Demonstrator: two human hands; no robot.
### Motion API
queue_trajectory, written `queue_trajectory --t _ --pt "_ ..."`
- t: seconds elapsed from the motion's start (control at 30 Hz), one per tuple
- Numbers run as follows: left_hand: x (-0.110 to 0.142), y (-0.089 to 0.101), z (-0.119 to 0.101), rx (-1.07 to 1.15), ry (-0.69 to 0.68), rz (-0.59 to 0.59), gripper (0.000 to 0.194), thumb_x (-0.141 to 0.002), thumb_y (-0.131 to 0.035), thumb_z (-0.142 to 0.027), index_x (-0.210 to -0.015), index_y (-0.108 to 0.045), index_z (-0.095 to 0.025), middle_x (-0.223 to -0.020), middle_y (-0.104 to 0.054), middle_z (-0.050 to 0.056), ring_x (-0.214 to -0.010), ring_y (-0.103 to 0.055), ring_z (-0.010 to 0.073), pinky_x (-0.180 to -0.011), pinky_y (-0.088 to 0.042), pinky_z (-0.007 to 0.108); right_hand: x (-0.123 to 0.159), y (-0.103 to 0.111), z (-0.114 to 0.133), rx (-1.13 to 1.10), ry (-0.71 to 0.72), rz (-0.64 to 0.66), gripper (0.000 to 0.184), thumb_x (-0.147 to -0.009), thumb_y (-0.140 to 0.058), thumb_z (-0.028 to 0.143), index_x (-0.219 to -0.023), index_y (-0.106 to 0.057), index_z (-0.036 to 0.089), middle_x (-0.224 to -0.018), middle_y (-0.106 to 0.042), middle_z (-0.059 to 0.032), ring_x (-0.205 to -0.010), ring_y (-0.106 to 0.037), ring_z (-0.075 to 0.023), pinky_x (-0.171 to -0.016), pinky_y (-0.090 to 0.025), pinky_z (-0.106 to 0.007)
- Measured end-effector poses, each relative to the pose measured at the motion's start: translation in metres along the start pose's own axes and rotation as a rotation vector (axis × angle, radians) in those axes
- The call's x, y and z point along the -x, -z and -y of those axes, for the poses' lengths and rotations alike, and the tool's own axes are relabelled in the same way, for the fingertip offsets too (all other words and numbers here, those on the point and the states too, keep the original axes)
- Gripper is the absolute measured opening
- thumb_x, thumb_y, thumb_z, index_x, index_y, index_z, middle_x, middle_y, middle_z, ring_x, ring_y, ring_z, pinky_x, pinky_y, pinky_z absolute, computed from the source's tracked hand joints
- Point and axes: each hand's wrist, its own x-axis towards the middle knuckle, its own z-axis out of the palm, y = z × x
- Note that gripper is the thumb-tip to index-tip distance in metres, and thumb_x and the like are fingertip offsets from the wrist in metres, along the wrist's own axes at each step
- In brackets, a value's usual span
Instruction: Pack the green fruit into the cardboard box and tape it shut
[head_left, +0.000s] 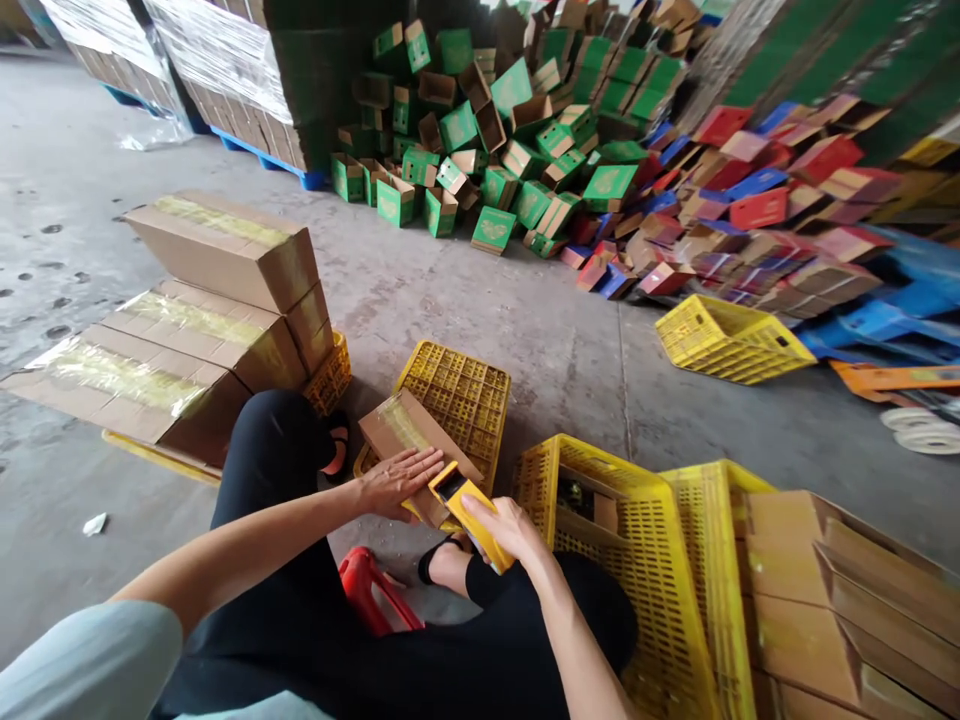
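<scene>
Right grip (508, 527) grasps a yellow hand tool (474, 524). Left grip (400, 482), released, lies flat on the cardboard box (431, 432); beneath this grip and box sits a yellow crate (459, 380).

- A warehouse or packing floor, by the look of it — bare, stained concrete (480, 290) underfoot.
- Tall carton stacks (225, 60) wrapped in clear film, standing on blue pallets (259, 155).
- Loose heaps of green boxes (493, 230) and red boxes (757, 208) farther back.
- Yellow crates (731, 340) on the floor — and taped brown cartons (247, 265) piled at the left.
</scene>
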Motion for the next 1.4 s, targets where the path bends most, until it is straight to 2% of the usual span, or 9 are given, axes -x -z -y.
queue_trajectory --t 0.1,0.17,0.37,0.53,0.67,0.83,1.07,1.2,1.4 --pt "-0.003 -0.006 0.002 0.018 -0.039 -0.028 0.105 -0.092 -0.063 -0.063 -0.171 -0.014 -0.014 -0.176 -0.019 0.017 -0.161 -0.024 0.0363 -0.132 -0.021 0.049 0.007 0.000 -0.006 -0.203 -0.112 0.128 0.058 -0.103 -0.045 0.062 -0.085 -0.073 0.015 -0.063 -0.070 -0.0118 -0.057 -0.073 -0.0227 -0.056 -0.060 -0.030" --pt "-0.005 -0.009 0.004 0.017 -0.059 -0.050 0.102 -0.094 -0.061 -0.063 -0.170 -0.016 -0.013 -0.176 -0.019 0.017 -0.161 -0.025 0.0362 -0.133 -0.021 0.048 0.012 -0.001 -0.008 -0.257 -0.143 0.150 0.056 -0.103 -0.045 0.063 -0.089 -0.073 0.016 -0.061 -0.068 -0.0107 -0.054 -0.071 -0.0228 -0.054 -0.061 -0.033" --pt "-0.007 -0.011 0.004 0.011 -0.071 -0.086 0.100 -0.094 -0.064 -0.060 -0.169 -0.022 -0.010 -0.175 -0.022 0.020 -0.160 -0.028 0.0372 -0.131 -0.024 0.049 0.033 0.003 -0.014 -0.262 -0.172 0.113 0.053 -0.102 -0.045 0.064 -0.084 -0.066 0.019 -0.063 -0.069 -0.0119 -0.054 -0.070 -0.0233 -0.054 -0.061 -0.034" --pt "-0.006 -0.008 0.000 0.016 -0.070 -0.085 0.105 -0.091 -0.065 -0.066 -0.167 -0.026 -0.004 -0.173 -0.025 0.023 -0.158 -0.031 0.0401 -0.130 -0.026 0.050 0.040 0.004 -0.026 -0.250 -0.186 0.118 0.053 -0.102 -0.047 0.062 -0.076 -0.065 0.020 -0.061 -0.068 -0.0103 -0.052 -0.069 -0.0212 -0.053 -0.060 -0.032" --pt "-0.012 -0.011 -0.013 -0.035 -0.037 -0.032 0.115 -0.085 -0.068 -0.072 -0.168 -0.022 -0.007 -0.175 -0.019 0.022 -0.161 -0.022 0.0422 -0.130 -0.024 0.054 0.036 -0.002 -0.031 -0.253 -0.177 0.096 0.055 -0.102 -0.045 0.063 -0.077 -0.066 0.019 -0.055 -0.065 -0.0065 -0.049 -0.067 -0.0199 -0.051 -0.058 -0.029" --pt "-0.021 -0.019 -0.030 -0.031 -0.140 0.006 0.109 -0.092 -0.062 -0.065 -0.171 -0.011 -0.010 -0.176 -0.017 0.018 -0.163 -0.020 0.0359 -0.133 -0.019 0.052 0.033 -0.005 -0.034 -0.258 -0.182 0.113 0.055 -0.102 -0.046 0.064 -0.074 -0.062 0.020 -0.059 -0.066 -0.0089 -0.053 -0.069 -0.0205 -0.057 -0.062 -0.033" --pt "-0.024 -0.024 -0.026 -0.028 -0.143 0.031 0.105 -0.093 -0.061 -0.061 -0.170 -0.013 -0.008 -0.177 -0.013 0.019 -0.164 -0.017 0.0351 -0.132 -0.019 0.051 0.051 -0.002 -0.043 -0.323 -0.194 0.104 0.051 -0.102 -0.046 0.064 -0.083 -0.063 0.019 -0.064 -0.068 -0.0119 -0.054 -0.070 -0.0232 -0.054 -0.061 -0.034" --pt "-0.025 -0.024 -0.027 -0.029 -0.129 0.035 0.111 -0.088 -0.067 -0.062 -0.170 -0.014 -0.009 -0.176 -0.015 0.020 -0.163 -0.018 0.0369 -0.132 -0.019 0.052 0.068 0.003 -0.054 -0.339 -0.238 0.112 0.049 -0.100 -0.049 0.063 -0.084 -0.063 0.019 -0.065 -0.069 -0.0128 -0.056 -0.071 -0.0244 -0.055 -0.061 -0.035" --pt "-0.024 -0.021 -0.035 -0.038 -0.107 0.061 0.120 -0.083 -0.072 -0.065 -0.170 -0.012 -0.008 -0.176 -0.014 0.022 -0.163 -0.017 0.0384 -0.132 -0.019 0.053 0.067 0.000 -0.052 -0.327 -0.248 0.094 0.049 -0.102 -0.050 0.062 -0.082 -0.063 0.019 -0.063 -0.069 -0.0123 -0.053 -0.069 -0.0229 -0.050 -0.059 -0.032"
